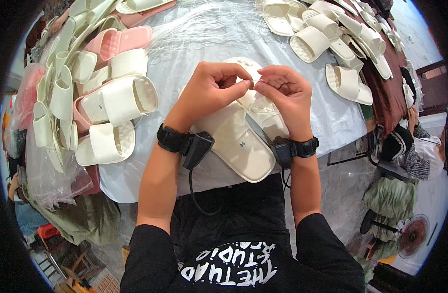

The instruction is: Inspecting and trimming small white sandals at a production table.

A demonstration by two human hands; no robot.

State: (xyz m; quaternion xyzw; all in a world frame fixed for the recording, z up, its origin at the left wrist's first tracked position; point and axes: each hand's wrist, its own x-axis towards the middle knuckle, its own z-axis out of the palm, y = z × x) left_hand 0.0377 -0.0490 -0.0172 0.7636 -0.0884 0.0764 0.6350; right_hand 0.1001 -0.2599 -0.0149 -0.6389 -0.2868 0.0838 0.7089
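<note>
My left hand (210, 93) and my right hand (288, 97) meet above the table, thumbs and forefingers pinched together almost tip to tip. Whatever thin thing lies between the fingertips is too small to make out. Right beneath them rests a pair of cream slippers; the nearer slipper (241, 146) shows its smooth heel end toward me. The other slipper (265, 115) slants beside it, partly covered by my right hand and wrist. Each wrist carries a black strap with a dark box-shaped device.
Cream slippers (121, 100) and a pink slipper (128, 39) are heaped at the left. More cream slippers (348, 80) lie at the right. Clear thin strands (199, 29) are spread across the pale plastic table cover (331, 124). A seated person (424, 151) is at the far right.
</note>
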